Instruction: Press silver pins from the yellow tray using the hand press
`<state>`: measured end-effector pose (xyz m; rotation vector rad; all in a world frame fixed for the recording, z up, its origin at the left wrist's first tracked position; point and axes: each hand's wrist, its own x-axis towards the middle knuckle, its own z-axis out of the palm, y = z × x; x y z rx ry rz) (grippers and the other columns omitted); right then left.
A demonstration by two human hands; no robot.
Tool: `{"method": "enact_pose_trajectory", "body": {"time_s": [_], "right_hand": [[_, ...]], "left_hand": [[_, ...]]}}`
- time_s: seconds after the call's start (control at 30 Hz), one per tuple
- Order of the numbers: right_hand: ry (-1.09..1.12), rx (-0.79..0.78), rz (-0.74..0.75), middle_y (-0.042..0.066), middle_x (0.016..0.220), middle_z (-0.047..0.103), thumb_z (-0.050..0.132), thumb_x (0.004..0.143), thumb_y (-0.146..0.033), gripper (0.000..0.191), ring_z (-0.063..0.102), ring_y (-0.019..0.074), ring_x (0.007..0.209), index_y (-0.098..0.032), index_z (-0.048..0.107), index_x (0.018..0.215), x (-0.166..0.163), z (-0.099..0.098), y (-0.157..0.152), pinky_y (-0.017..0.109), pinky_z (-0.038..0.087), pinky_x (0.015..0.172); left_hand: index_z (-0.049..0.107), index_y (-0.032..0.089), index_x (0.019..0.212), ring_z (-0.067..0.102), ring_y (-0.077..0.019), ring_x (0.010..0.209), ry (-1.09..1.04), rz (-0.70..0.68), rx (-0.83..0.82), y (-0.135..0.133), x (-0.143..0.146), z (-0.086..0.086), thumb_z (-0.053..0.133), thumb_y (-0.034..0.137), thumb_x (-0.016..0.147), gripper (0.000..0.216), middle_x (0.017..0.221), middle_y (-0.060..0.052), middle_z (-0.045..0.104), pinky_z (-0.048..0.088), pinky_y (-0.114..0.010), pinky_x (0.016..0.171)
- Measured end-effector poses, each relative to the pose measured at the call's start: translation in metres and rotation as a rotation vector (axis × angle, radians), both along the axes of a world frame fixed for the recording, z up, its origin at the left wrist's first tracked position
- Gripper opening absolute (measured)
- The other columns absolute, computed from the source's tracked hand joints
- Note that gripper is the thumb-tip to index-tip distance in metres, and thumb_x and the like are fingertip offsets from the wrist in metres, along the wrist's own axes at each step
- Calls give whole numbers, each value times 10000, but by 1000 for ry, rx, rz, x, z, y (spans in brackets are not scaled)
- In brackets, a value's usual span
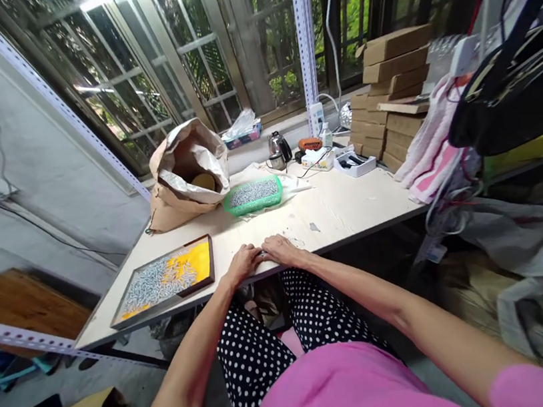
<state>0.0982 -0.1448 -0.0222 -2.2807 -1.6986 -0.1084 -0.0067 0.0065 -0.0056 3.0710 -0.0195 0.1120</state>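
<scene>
My left hand (pixel 242 263) and my right hand (pixel 282 249) rest side by side at the near edge of the pale table (pixel 352 199), fingertips meeting over a small item I cannot make out. Both hands have their fingers curled and pinched together. To the left lies a dark-framed yellow tray (pixel 168 278) covered with several small silvery parts. Farther back, a green basket (pixel 253 196) holds more of the same silvery parts.
An opened brown paper sack (pixel 187 175) stands at the back left. A stack of cardboard boxes (pixel 394 88) is at the back right, with a kettle (pixel 278 148), a white tray (pixel 354 163) and small items near the window. Cloths and cables hang at the right.
</scene>
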Motion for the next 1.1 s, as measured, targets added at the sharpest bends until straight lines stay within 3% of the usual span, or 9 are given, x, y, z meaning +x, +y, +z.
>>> {"method": "enact_pose_trajectory", "body": {"time_s": [0.37,0.6,0.77,1.1], "right_hand": [[84,46,-39,137,1081,648,600,970,-400,332,548,241,1075,-104,694,1086,8,-16,0,316,414,892],[109,35,-87,143,1148,606,579,971,-451,395,504,269,1125,-107,691,1127,8,-14,-5,349,420,920],[75,41,-108,132,1208,594,585,980,-384,320,489,273,1161,-132,672,1158,5,-14,-9,370,409,945],[73,30,-34,96,1007,646,645,952,-284,173,556,220,1032,-133,695,1020,11,-19,-1,331,421,899]], "left_hand": [[663,222,1245,588,-246,1017,25,19,2,3,0,-5,475,381,993,352,1044,-103,680,482,-359,923],[696,225,1142,597,-252,990,68,32,9,6,8,-2,527,396,972,295,1027,-104,677,494,-355,879],[653,206,1215,580,-256,1007,42,24,27,9,9,-7,513,377,982,321,1052,-105,669,487,-371,903],[683,200,1098,562,-253,976,70,2,-7,1,8,-3,487,362,999,273,987,-87,658,491,-362,890]]}}
